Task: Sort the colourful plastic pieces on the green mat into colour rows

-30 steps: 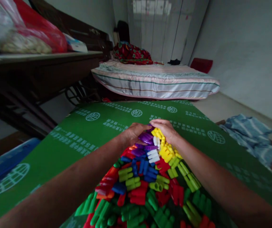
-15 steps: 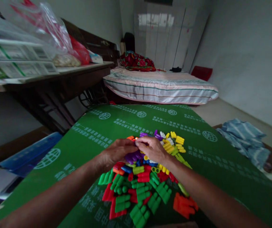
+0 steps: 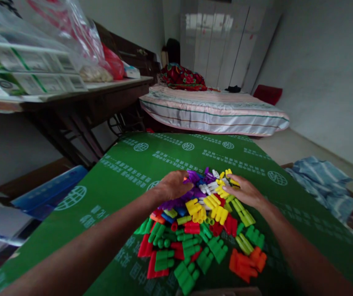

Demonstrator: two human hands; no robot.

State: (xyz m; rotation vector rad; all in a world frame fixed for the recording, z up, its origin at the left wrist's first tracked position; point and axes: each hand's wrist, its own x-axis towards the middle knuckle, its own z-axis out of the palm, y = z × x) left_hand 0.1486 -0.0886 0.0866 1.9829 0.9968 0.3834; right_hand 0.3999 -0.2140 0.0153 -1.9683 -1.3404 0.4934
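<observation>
A pile of plastic bullet-shaped building blocks lies on the green printed board point(image 3: 127, 164). My left hand point(image 3: 174, 185) is at the pile's left side, thumb and fingers apart, touching or just over the purple blocks point(image 3: 179, 199). At the right side, my right hand point(image 3: 246, 190) has its thumb and fingers spread around yellow blocks point(image 3: 224, 187); I see no firm grip. White blocks point(image 3: 206, 189) sit between the hands. Nearer me are green blocks point(image 3: 187, 276), red blocks point(image 3: 156, 267) and orange blocks point(image 3: 242, 265).
A table point(image 3: 117, 84) with boxes point(image 3: 37, 82) and plastic bags stands at left. Beyond the board is a bed point(image 3: 213, 111). A striped cloth point(image 3: 321, 181) lies at right, and a blue box point(image 3: 49, 193) sits low at left.
My hands were together over the middle of the pile and have parted, the right one moving rightward. More yellow and white blocks now show between them. The view has shifted slightly.
</observation>
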